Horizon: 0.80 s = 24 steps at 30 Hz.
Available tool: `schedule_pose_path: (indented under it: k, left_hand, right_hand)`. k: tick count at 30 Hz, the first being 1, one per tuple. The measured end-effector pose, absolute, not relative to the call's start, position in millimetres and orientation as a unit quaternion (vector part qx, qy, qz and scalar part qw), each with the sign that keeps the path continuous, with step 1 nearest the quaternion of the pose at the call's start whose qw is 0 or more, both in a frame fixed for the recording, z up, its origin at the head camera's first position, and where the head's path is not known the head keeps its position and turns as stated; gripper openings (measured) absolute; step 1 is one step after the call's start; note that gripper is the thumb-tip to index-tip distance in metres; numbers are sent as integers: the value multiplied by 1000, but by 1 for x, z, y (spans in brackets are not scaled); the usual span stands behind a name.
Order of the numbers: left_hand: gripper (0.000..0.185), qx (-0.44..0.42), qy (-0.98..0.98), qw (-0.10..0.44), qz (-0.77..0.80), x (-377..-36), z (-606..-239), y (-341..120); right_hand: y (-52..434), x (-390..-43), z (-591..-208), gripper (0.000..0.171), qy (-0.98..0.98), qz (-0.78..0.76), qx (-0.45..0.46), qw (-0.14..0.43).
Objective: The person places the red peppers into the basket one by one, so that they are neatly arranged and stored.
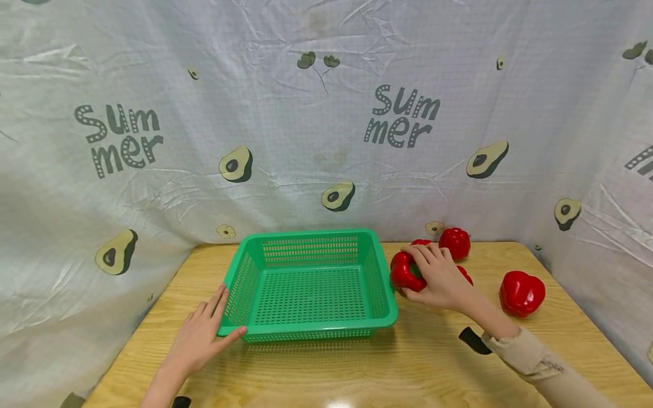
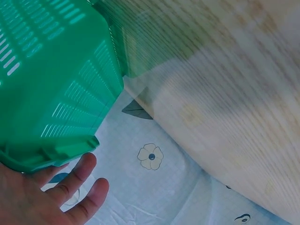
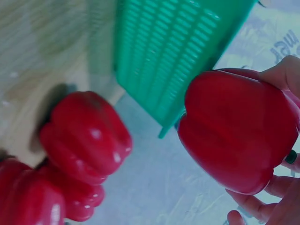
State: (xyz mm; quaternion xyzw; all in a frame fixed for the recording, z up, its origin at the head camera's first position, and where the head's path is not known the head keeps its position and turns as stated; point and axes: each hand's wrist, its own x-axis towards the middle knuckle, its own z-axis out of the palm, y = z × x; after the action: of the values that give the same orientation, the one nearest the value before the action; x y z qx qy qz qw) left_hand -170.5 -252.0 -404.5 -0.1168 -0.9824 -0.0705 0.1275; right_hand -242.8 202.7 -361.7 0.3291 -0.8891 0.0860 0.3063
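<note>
My right hand [image 1: 441, 280] grips a red bell pepper [image 1: 405, 271] just off the right rim of the green basket [image 1: 311, 327]. In the right wrist view, that held pepper [image 3: 239, 129] is up off the table, with my thumb and fingers spread around it. My left hand [image 1: 199, 334] rests at the basket's front left corner, fingers extended along the left rim and thumb on the front rim. The left wrist view has the fingers of my left hand [image 2: 51, 197] beside the basket's rim [image 2: 51, 157]. No pepper is visible inside the basket.
Behind my right hand stands a red pepper [image 1: 455, 243], with others partly hidden by the hand. Another pepper [image 1: 522, 293] lies farther right. A printed curtain [image 1: 285, 113] hangs around the wooden table [image 1: 326, 374].
</note>
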Motion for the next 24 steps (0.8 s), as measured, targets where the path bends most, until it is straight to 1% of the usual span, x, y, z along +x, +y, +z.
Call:
schedule_pose_path:
  k: [10, 15, 22, 24]
  left_hand:
    - [86, -113, -983, 124, -72, -171, -404, -251]
    - [86, -111, -983, 123, -74, -171, -405, -251]
    - [86, -110, -984, 119, -75, -172, -405, -252]
    - [86, -110, -984, 119, -76, -172, -405, -252]
  right_hand:
    - [175, -260, -353, 68, -878, 114, 356, 299]
    - [160, -274, -359, 69, -881, 123, 357, 286]
    - [139, -292, -371, 73, -881, 115, 356, 290]
    - [133, -296, -376, 73, -885, 114, 353, 280]
